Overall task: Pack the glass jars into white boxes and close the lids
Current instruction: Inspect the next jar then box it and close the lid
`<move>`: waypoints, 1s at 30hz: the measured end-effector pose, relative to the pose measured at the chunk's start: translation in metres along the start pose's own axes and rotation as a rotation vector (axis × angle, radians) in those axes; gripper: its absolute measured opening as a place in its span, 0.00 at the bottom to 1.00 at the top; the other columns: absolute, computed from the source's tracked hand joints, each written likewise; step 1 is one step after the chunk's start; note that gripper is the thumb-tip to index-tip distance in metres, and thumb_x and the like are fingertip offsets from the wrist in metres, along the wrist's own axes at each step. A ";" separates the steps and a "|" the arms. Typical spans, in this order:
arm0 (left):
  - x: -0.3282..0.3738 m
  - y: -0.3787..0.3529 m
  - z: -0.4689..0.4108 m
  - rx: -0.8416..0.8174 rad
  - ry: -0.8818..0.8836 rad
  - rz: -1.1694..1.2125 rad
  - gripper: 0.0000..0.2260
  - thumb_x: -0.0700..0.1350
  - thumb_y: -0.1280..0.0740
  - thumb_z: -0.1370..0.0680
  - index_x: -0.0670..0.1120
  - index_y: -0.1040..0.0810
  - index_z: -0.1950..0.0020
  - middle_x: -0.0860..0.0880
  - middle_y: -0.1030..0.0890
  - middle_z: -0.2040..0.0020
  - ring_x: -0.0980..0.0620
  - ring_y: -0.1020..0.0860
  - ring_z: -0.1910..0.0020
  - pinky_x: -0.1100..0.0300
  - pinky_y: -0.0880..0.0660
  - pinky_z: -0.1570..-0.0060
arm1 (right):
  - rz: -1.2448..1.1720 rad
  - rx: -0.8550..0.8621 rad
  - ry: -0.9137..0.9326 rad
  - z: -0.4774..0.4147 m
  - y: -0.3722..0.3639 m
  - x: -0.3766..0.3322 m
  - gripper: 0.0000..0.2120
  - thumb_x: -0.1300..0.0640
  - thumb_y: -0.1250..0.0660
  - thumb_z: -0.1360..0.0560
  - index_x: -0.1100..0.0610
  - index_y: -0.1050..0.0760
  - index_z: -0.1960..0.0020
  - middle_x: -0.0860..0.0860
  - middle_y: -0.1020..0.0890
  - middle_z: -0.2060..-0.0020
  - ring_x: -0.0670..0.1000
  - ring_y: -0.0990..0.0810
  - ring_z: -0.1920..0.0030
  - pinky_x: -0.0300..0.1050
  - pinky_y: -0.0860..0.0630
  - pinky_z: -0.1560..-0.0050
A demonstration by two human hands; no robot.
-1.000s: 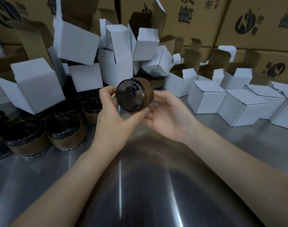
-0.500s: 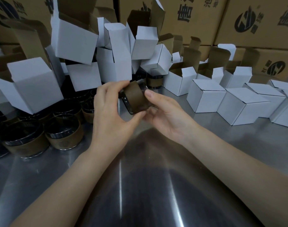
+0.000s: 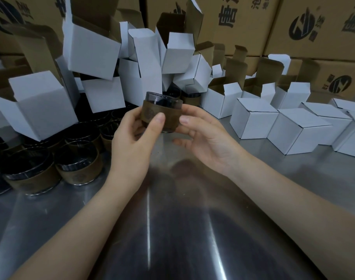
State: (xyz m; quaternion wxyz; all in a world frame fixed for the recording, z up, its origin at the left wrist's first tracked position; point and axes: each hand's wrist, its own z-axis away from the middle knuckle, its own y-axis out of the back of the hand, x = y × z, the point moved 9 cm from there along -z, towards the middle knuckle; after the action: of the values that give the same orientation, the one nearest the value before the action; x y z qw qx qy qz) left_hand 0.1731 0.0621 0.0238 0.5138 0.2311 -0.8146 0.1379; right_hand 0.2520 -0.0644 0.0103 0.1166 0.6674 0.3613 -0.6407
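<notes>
Both the left hand (image 3: 132,144) and right hand (image 3: 207,138) pinch an upright glass jar (image 3: 162,113) between curled fingers (image 3: 158,120).

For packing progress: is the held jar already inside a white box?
No, left hand and right hand hold the glass jar over the table.

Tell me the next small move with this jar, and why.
Likely carry the jar right and lower it into the nearest open white box: the left hand and right hand hold it upright, mouth up, not yet boxed.
</notes>
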 end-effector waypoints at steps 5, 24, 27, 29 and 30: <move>-0.015 -0.011 0.000 -0.093 0.165 0.155 0.20 0.59 0.39 0.23 0.46 0.22 0.40 0.46 0.16 0.46 0.48 0.18 0.46 0.53 0.23 0.48 | 0.004 0.010 -0.011 -0.001 0.004 0.000 0.20 0.60 0.31 0.28 0.59 0.27 0.36 0.64 0.26 0.33 0.60 0.24 0.38 0.52 0.24 0.45; -0.021 -0.037 0.012 -0.331 0.402 0.433 0.27 0.53 0.34 0.25 0.39 0.30 0.30 0.41 0.20 0.38 0.39 0.22 0.38 0.47 0.23 0.44 | 0.028 0.033 0.007 0.002 -0.004 0.006 0.29 0.59 0.26 0.34 0.60 0.32 0.35 0.52 0.16 0.49 0.52 0.16 0.48 0.48 0.21 0.46; -0.022 -0.039 0.012 -0.350 0.428 0.482 0.23 0.56 0.35 0.24 0.44 0.23 0.35 0.40 0.19 0.40 0.41 0.20 0.42 0.49 0.21 0.47 | 0.005 0.006 -0.001 0.004 -0.008 0.003 0.29 0.59 0.28 0.32 0.61 0.34 0.34 0.51 0.16 0.52 0.51 0.17 0.50 0.46 0.21 0.48; -0.024 -0.040 0.013 -0.357 0.466 0.536 0.24 0.61 0.38 0.25 0.47 0.21 0.37 0.41 0.17 0.45 0.43 0.18 0.46 0.52 0.20 0.51 | -0.004 -0.002 -0.008 0.005 -0.008 0.001 0.30 0.59 0.31 0.31 0.62 0.35 0.32 0.55 0.18 0.49 0.55 0.20 0.47 0.51 0.26 0.45; -0.026 -0.040 0.012 -0.352 0.487 0.564 0.27 0.62 0.40 0.25 0.46 0.22 0.35 0.41 0.17 0.47 0.43 0.18 0.47 0.53 0.20 0.52 | -0.013 0.000 -0.013 0.005 -0.008 0.000 0.30 0.59 0.32 0.31 0.64 0.36 0.31 0.59 0.21 0.47 0.58 0.23 0.46 0.55 0.29 0.43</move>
State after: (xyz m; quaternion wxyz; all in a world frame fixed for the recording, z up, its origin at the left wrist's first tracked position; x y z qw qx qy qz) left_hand 0.1935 0.0286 -0.0055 0.6653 -0.1322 -0.7118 0.1824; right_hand 0.2433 -0.0615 0.0116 0.1150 0.6607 0.3649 -0.6458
